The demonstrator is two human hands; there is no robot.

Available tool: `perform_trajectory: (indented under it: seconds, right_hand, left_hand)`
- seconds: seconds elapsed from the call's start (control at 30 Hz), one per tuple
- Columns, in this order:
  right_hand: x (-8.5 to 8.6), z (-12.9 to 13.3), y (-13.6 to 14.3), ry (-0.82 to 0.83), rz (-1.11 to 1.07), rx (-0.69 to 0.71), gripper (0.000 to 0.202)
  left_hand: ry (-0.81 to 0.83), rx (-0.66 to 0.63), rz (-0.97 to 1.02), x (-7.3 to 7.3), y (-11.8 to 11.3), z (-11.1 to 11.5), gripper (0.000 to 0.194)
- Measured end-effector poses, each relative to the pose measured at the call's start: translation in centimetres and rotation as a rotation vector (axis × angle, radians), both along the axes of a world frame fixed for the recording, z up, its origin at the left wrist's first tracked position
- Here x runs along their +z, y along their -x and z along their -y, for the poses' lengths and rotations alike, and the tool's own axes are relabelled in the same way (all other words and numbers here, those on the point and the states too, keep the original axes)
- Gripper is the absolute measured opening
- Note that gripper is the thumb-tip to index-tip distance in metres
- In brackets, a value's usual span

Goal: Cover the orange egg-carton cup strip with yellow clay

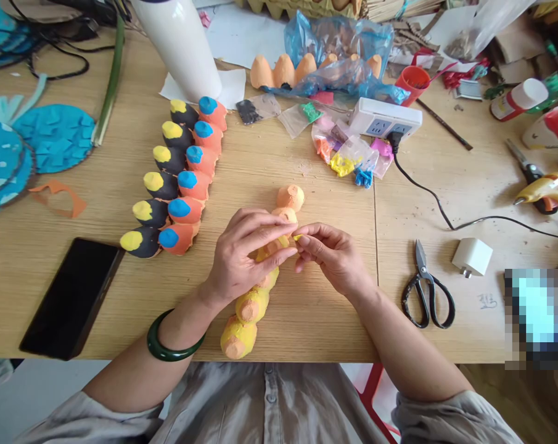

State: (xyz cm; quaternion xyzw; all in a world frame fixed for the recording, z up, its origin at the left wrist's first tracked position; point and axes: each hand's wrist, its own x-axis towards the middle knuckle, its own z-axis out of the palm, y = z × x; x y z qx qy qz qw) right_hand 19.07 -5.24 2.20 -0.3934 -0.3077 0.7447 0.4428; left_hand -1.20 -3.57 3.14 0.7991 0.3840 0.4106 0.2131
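A strip of egg-carton cups (253, 303) lies in front of me. Its near cups are coated yellow with orange tips, and the far cups are orange. My left hand (244, 250) reaches over the middle of the strip, fingers stretched out and thumb apart from them. Whether it presses on the cups is hidden. Just right of the strip, my right hand (329, 253) pinches a small bit of yellow clay (298, 237) between thumb and fingers, close to the left fingertips.
Left stand black-and-yellow cups (151, 213) joined to orange-and-blue cups (184, 210), near a dark phone (70, 299). Clay packets (346, 161), a power strip (385, 117) and a white bottle (181, 49) are farther back. Right lie scissors (426, 287), a white charger (471, 256) and a glue gun (544, 191).
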Motion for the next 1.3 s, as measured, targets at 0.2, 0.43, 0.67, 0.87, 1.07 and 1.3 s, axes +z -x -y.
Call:
perform_trajectory:
  seconds: [0.2,0.43,0.67,0.87,1.07,1.3]
  right_hand:
    - [0.4,0.2,0.2,0.001,-0.001,0.079,0.033]
    - [1.0,0.2,0.2,0.000,0.049,0.112,0.039]
    - [0.8,0.2,0.2,0.013,0.032,0.104,0.037]
    - [0.8,0.0,0.1,0.036,0.003,0.131,0.039]
    - [0.5,0.0,0.1,0.023,-0.006,0.072,0.031]
    - [0.5,0.0,-0.3,0.004,-0.054,0.034,0.015]
  left_hand:
    - [-0.099,0.025,-0.015,0.3,-0.3,0.0,0.010]
    - [-0.144,0.006,-0.005,0.3,-0.4,0.0,0.003]
    - [-0.114,-0.006,0.016,0.4,-0.4,0.1,0.006]
    - [-0.034,0.014,0.033,0.5,-0.6,0.2,0.004]
    - [0.065,0.080,0.120,0.4,-0.4,0.4,0.010]
    - [0.164,0.083,0.109,0.4,-0.2,0.3,0.018]
